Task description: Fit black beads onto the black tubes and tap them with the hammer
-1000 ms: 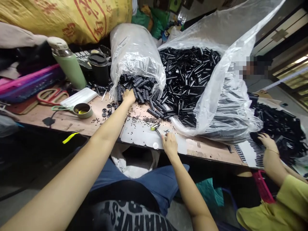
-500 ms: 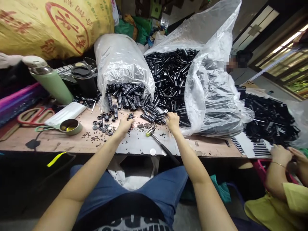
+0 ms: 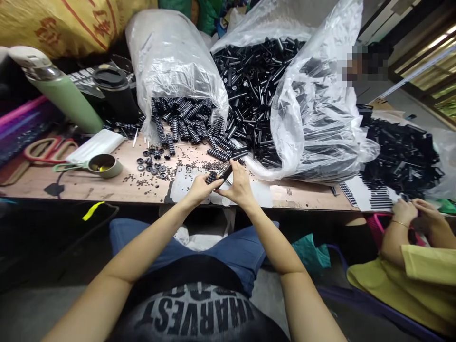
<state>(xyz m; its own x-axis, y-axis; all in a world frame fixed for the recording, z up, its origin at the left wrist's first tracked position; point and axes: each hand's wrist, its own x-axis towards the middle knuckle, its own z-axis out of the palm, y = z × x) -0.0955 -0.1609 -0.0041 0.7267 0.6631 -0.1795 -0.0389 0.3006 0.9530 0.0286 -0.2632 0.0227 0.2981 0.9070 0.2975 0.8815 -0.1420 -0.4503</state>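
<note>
My left hand (image 3: 200, 189) is closed round a ribbed black cylinder (image 3: 211, 177) above the light plate at the table's front edge. Right beside it, my right hand (image 3: 238, 184) grips a smooth black tube (image 3: 225, 174) between thumb and fingers. The tube points toward the ribbed piece, and their ends meet or nearly meet between the hands. Behind the hands, ribbed black cylinders (image 3: 185, 126) spill from a clear plastic bag (image 3: 174, 57). Loose smooth black tubes (image 3: 249, 95) fill a larger open bag (image 3: 313, 118). The hammer is mostly hidden behind my right hand.
Small dark bits and black discs (image 3: 151, 166) lie left of the hands. A metal cup (image 3: 113, 167), red scissors (image 3: 48, 153), a green bottle (image 3: 67, 99) and a black tumbler (image 3: 116, 90) stand or lie further left. Another person's hands (image 3: 406, 211) work at the right.
My hands have come together over the plate. The right hand has brought a black tube from the pile side toward the ribbed cylinder in the left. The camera view has shifted.
</note>
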